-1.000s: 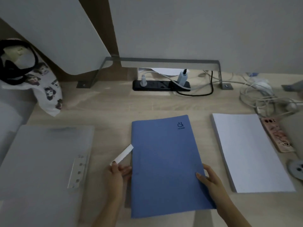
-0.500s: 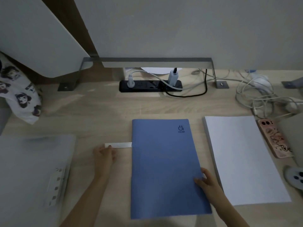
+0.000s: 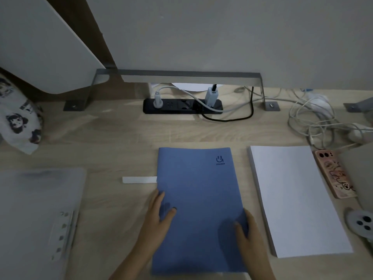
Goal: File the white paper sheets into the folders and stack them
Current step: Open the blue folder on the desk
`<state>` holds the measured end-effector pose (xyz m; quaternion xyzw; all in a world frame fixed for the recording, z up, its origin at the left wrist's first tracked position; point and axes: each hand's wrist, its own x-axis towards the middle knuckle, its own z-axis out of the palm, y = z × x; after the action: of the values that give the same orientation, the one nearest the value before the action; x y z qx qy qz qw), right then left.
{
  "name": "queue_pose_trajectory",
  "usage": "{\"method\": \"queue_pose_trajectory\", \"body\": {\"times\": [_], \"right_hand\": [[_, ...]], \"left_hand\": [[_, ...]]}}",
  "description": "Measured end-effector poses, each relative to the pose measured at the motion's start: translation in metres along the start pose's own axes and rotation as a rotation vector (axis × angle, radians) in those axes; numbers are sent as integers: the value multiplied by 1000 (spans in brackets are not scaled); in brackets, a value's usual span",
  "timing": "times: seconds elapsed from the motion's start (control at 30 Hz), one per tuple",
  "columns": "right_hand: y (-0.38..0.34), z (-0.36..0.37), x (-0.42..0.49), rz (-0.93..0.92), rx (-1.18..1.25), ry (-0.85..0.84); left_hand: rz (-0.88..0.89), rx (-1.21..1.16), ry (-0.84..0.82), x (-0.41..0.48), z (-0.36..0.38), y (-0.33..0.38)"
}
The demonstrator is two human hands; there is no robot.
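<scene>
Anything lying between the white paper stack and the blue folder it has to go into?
Nothing lies between them: only bare desk separates the white paper stack from the blue folder to its left. The folder is closed, though, with the left hand and right hand on its cover.

We are looking at a pale wood-grain bench (image 3: 121, 134). At its back, a black power strip (image 3: 173, 107) is lying under a grey metal frame (image 3: 181, 73), which is standing on flat feet. A white plug (image 3: 157, 97) is sitting in the strip's left end and a white adapter (image 3: 211, 97) in its right. A black cable (image 3: 242, 118) is looping out beside them. To the right, white cables (image 3: 314, 122) are lying in a loose tangle. A phone in a pink cartoon case (image 3: 335, 174) is lying face down (camera lenses up). A round grey object (image 3: 361, 223) is showing at the right edge. On the far left, a cartoon-printed cloth (image 3: 18, 120) is resting below a white panel (image 3: 40, 43).
</scene>
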<state>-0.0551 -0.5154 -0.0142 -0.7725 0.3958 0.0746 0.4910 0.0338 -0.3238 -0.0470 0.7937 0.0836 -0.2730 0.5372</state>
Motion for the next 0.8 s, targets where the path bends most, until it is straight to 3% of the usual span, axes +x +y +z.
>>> {"method": "queue_pose_trajectory", "body": {"times": [0.13,0.23,0.33,0.43,0.53,0.6,0.63,0.67,0.73,0.8], "right_hand": [[-34,-33,-16,106,311,-121],[-63,-43,-36,83,599,-481],[-84,-22,-48,-27,506,-599],[-92,19,-41,-152,315,-569],[-86,58,-35,-191,242,-601],[-84,79,-32,-209,215,-618],[-84,85,-30,-207,201,-631],[-85,91,-29,-197,184,-647],[-81,102,-26,-206,134,-659],[-73,110,-23,-247,40,-666]], "left_hand": [[-60,-94,-67,-8,0,17],[-82,-259,-175,-19,-7,35],[-67,-354,-338,-24,-16,48],[-160,-487,-323,-19,-19,59],[-125,-574,-345,-34,-34,75],[-94,-512,-235,-42,-57,71],[3,-484,-166,-42,-73,53],[68,-611,-115,-43,-82,47],[0,-674,-129,-40,-103,32],[-44,-418,-94,-47,-124,23]]}}
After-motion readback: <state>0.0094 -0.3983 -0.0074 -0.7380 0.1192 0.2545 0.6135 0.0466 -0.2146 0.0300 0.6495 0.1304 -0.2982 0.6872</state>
